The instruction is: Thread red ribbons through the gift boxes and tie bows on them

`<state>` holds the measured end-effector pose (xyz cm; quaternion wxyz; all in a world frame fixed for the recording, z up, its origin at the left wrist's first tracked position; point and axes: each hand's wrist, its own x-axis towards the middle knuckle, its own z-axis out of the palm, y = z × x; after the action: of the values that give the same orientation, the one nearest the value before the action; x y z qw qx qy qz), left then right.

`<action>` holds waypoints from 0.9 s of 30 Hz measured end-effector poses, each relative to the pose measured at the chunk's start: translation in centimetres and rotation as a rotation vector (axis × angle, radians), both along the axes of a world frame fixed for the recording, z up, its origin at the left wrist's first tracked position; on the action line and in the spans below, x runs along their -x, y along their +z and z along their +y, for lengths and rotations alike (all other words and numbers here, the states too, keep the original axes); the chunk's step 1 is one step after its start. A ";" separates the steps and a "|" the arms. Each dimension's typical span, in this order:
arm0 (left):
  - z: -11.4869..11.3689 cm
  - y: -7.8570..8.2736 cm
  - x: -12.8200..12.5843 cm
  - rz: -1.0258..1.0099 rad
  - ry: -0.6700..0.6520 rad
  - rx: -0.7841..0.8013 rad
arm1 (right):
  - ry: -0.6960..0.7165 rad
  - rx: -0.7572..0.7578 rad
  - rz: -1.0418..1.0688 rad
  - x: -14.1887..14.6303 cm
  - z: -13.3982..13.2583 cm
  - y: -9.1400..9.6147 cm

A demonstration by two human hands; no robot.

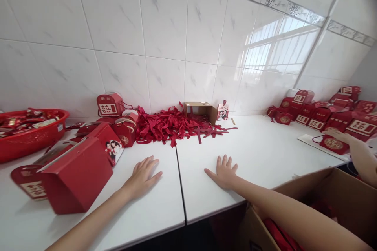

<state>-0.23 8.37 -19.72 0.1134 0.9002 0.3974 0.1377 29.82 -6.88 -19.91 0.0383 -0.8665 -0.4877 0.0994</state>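
Note:
My left hand (pixel 143 175) lies flat on the white table (pixel 259 153), fingers stretched out, holding nothing. It rests just right of a large red gift box (pixel 77 176) lying on its side. My right hand (pixel 224 171) also lies flat and spread on the table, empty, a little right of the seam between the two tabletops. Beyond both hands a pile of red ribbons (pixel 173 125) spills from a small open cardboard box (pixel 202 110).
A red basin (pixel 29 133) with packets stands at far left. Red gift boxes (pixel 113 106) stack by the wall at left, and several more (pixel 330 115) at right. Another person's hand (pixel 341 136) touches a red box at right. An open carton (pixel 332 200) sits below the table edge.

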 end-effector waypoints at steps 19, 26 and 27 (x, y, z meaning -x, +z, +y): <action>-1.3 -0.1 -0.7 -0.064 0.161 -0.176 | -0.352 -0.045 0.073 2.8 1.9 -0.3; -1.6 -0.1 -0.8 -0.011 0.160 -0.132 | -0.327 -0.139 0.053 2.4 0.9 -1.3; -1.7 -0.1 -0.8 -0.004 0.161 -0.129 | -0.330 -0.145 0.052 2.4 0.9 -1.4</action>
<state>0.60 6.69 -19.81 0.0448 0.8704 0.4586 0.1734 27.43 -6.01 -21.31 0.1291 -0.9268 -0.3437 0.0788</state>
